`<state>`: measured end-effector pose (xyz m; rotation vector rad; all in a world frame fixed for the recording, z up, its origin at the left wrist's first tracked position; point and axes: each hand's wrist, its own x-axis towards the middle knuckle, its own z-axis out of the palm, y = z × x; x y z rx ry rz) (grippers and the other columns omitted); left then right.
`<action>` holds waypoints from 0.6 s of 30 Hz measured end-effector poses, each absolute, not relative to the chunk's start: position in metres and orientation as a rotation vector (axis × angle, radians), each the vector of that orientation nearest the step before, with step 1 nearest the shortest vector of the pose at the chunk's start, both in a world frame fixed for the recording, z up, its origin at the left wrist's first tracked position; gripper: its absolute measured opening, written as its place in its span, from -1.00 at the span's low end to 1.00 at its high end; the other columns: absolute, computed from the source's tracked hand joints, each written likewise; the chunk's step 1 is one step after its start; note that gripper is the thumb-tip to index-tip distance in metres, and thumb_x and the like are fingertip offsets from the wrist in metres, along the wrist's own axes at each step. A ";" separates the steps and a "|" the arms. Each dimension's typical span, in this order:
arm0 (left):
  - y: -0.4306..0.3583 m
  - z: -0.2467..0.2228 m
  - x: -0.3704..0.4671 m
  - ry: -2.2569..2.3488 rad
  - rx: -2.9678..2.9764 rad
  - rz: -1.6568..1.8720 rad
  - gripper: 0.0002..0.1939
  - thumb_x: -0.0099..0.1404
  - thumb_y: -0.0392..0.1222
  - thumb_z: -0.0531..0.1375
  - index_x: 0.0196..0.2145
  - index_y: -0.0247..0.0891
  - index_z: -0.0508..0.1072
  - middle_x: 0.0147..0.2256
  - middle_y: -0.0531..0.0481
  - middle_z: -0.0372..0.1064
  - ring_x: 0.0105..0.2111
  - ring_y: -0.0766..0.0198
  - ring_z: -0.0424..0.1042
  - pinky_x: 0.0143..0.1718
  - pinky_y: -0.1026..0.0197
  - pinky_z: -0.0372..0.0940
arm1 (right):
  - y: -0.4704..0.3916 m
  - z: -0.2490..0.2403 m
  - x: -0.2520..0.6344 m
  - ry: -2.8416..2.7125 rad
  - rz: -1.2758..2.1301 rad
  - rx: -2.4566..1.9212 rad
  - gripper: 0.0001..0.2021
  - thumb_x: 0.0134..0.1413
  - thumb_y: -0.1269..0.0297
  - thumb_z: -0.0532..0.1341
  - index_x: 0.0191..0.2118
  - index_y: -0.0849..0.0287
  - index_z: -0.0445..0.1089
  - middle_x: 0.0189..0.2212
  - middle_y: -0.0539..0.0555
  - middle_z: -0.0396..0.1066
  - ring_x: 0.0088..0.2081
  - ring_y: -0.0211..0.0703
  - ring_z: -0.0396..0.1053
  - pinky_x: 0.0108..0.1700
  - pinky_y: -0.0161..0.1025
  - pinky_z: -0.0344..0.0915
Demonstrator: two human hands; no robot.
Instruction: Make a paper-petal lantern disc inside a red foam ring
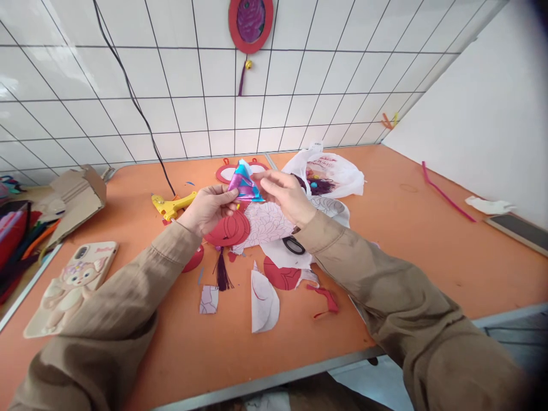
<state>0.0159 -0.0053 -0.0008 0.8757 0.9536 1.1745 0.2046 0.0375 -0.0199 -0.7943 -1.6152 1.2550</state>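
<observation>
A shiny blue and purple foil-like wrapper (243, 185) is up above the table's middle, pinched at its left edge by my left hand (209, 206). From the other side my right hand (289, 195) has bent fingers, their tips closed at the wrapper's upper right edge. Under the hands lie round red cut pieces (229, 229) with a dark purple tassel (222, 271). A patterned whitish sheet (265, 224) is spread beside them. Black-handled scissors (293, 245) are partly covered by my right forearm. A yellow glue gun (171, 205) lies just left of my left hand.
A white plastic bag (338, 174) holding tassels stands at the back. A phone in a cartoon case (75, 285) lies at left, near a cardboard box (81, 200). Paper scraps (263, 302) and a red ribbon (326, 299) lie in front. A red-framed ornament (250, 47) hangs on the tiled wall.
</observation>
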 end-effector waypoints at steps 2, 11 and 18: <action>-0.006 0.003 0.016 0.933 0.823 1.169 -0.79 0.26 -0.47 0.25 -0.53 -0.42 0.45 -0.61 0.02 0.36 -0.67 0.50 0.30 -0.64 0.45 0.23 | 0.042 -0.024 0.205 -1.705 0.905 -0.808 -0.48 0.06 0.15 0.32 0.13 0.13 0.29 -0.17 0.15 0.49 -0.14 -0.03 0.47 -0.12 -0.06 0.45; -0.013 0.009 0.025 0.924 0.778 1.104 -0.77 0.30 -0.51 0.18 -0.50 -0.42 0.45 -0.61 0.03 0.34 -0.66 0.50 0.29 -0.65 0.45 0.19 | 0.032 -0.018 0.206 -2.093 0.229 -0.540 -0.77 0.13 0.25 0.31 -0.07 0.01 0.48 0.41 0.04 -0.06 0.40 0.13 -0.06 0.34 0.13 0.09; -0.015 0.003 0.026 0.937 0.923 1.102 -0.87 0.25 -0.42 0.28 -0.47 -0.42 0.47 -0.55 -0.03 0.46 -0.63 0.44 0.39 -0.58 0.40 0.28 | 0.031 -0.012 0.204 -2.095 0.297 -0.649 -0.93 0.08 0.32 0.30 -0.41 0.06 0.48 0.23 0.07 0.30 0.36 0.19 0.03 0.35 0.29 -0.02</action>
